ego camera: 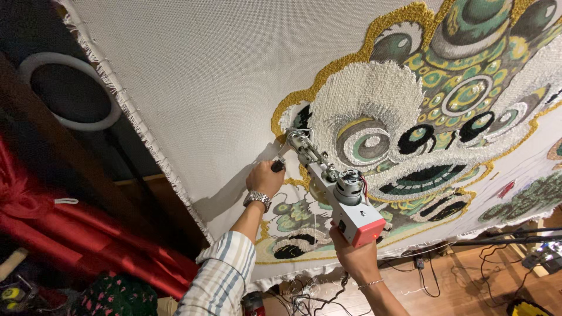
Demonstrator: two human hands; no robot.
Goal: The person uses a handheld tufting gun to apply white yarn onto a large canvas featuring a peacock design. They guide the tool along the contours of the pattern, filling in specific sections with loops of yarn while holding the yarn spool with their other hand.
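Observation:
A tufting gun, white with a red rear end and a grey motor, points its needle at the stretched white backing cloth. My left hand, a metal watch on its wrist, is shut on the gun's black front handle. My right hand grips the gun from beneath its red rear end. The needle touches the cloth at the left rim of a tufted mask-like face design in white, green, black and gold yarn.
The cloth's frayed edge runs diagonally at left. Beyond it are a white ring light and red fabric. Cables and a power strip lie on the wooden floor at lower right.

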